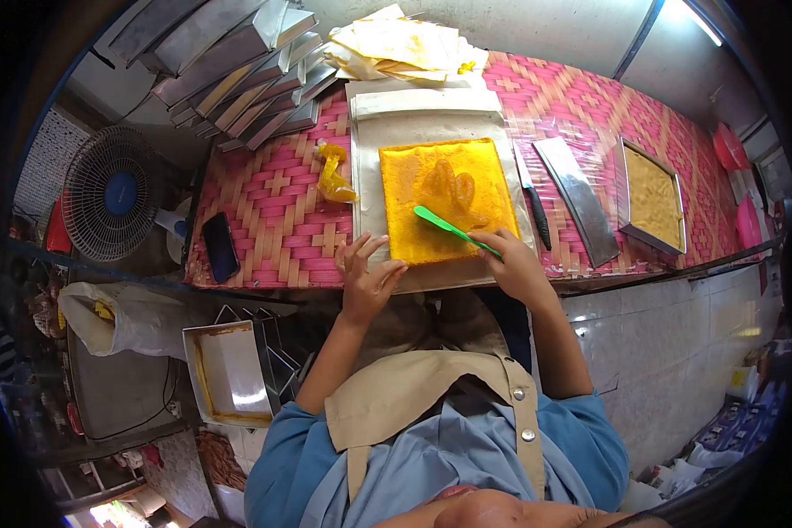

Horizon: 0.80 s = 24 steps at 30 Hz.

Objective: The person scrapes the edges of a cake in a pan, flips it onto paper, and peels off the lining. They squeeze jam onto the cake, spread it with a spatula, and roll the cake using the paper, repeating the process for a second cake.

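Note:
A square yellow sheet cake lies on pale paper at the front middle of the table, with a squiggle of amber jam on top. My right hand grips the handle of a green spatula, whose blade rests over the cake beside the jam. At the front left corner of the cake, my left hand has its fingers spread, with fingertips close to or touching the edge. Left of the paper is a plastic piping bag of yellow-orange filling.
Right of the cake lie a black-handled knife, a wide metal blade and a filled baking tin. Stacked tins and a paper pile stand behind. A phone and a fan are at left.

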Motion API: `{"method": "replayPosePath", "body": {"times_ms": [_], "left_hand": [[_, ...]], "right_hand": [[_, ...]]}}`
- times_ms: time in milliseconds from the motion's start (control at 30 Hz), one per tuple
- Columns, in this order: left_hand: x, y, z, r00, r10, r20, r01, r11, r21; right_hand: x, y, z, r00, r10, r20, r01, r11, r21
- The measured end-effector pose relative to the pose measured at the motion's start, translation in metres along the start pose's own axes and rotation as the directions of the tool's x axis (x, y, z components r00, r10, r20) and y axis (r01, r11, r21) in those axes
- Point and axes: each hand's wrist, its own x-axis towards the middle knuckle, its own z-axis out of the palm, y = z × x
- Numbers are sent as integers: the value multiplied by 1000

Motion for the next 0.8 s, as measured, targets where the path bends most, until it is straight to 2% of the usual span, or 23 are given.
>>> {"method": "replayPosePath", "body": {"times_ms": [100, 167, 200, 267, 300, 367, 400, 433, 467, 500, 533, 567, 600, 633, 667, 700, 733, 767, 800], "left_hand": [[-4, -1, -3, 997, -74, -28, 73, 996, -46], [-7, -7, -11, 979, -165, -123, 158, 985, -68], [-10, -13, -15, 979, -165, -122, 158, 985, -69], [-16, -22, -23, 918, -304, -256, 250, 942, -224], [-20, -23, -24, 918, -304, -255, 250, 942, -224], [-24, -21, -30, 807, -390, -444, 271, 912, -309], [-31, -21, -40, 890, -281, -360, 240, 958, -154], [-41, -28, -47, 890, -280, -359, 240, 959, -153], [-50, -37, -52, 976, -164, -145, 155, 985, -75], [-58, -44, -52, 995, -51, 85, 53, 998, -20], [-54, -36, -48, 995, -54, 84, 55, 998, -18], [-43, -20, -39, 976, -197, 94, 217, 918, -333], [-33, -8, -34, 934, -325, 148, 345, 715, -608], [-25, -3, -35, 934, -326, 147, 345, 715, -608], [-17, 3, -36, 933, -280, 225, 358, 786, -504], [-11, 4, -35, 921, -240, 308, 353, 848, -396], [-6, 1, -32, 915, -231, 331, 330, 900, -286], [-3, -1, -27, 916, -228, 330, 328, 900, -288], [0, -4, -22, 897, -250, 365, 345, 912, -224]], "right_hand": [[0, 1, 1, 1000, 5, 5, -5, 1000, 0], [1, 2, 1, 1000, 1, 1, -1, 1000, 1], [0, 1, 2, 1000, 5, 6, -5, 1000, 3], [-1, -1, 2, 1000, 9, 10, -9, 1000, 5], [-3, -6, 2, 999, 22, 22, -22, 999, -23], [-9, -9, 2, 999, 38, 34, -36, 998, -49], [-12, -8, 1, 997, -32, 71, 35, 999, -41], [-13, -8, 1, 989, -103, 108, 107, 994, -29], [-13, -7, -1, 989, -104, 109, 107, 994, -27], [-13, -6, -3, 975, -146, 169, 147, 989, 11], [-13, -4, -5, 955, -191, 226, 184, 982, 51], [-9, 2, -5, 955, -192, 227, 186, 981, 51], [-3, 10, -5, 964, -247, 94, 242, 968, 64], [4, 14, -5, 954, -297, -40, 299, 952, 69], [9, 2, -13, 999, -30, -14, 30, 999, 34], [16, 2, -13, 1000, -28, -15, 28, 999, 32], [24, 4, -11, 998, -33, -63, 30, 999, -46], [28, 5, -9, 993, -42, -109, 29, 992, -124], [30, 4, -5, 995, -65, -74, 53, 986, -157]]}}
